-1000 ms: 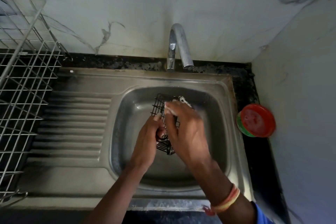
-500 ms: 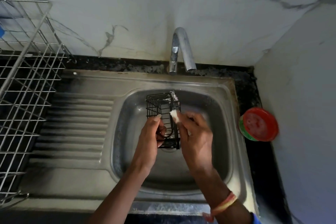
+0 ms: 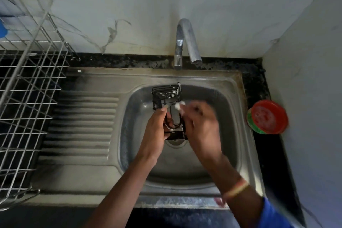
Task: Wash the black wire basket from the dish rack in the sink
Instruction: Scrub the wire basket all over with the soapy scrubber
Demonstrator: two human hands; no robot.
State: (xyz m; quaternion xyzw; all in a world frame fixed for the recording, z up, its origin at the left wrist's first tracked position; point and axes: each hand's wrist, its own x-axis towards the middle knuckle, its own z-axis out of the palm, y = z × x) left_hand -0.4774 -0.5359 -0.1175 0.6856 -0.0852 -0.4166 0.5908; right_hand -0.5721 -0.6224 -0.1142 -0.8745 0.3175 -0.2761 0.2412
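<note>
As left hand [image 3: 157, 131] grips, basket [image 3: 166, 94] lengthwise toward faucet [image 3: 187, 42].

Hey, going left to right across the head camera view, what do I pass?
Wire dish rack → ribbed drainboard → left hand → right hand → red-lidded tub.

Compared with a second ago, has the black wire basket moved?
Yes. The black wire basket has turned and shifted back toward the faucet.
</note>
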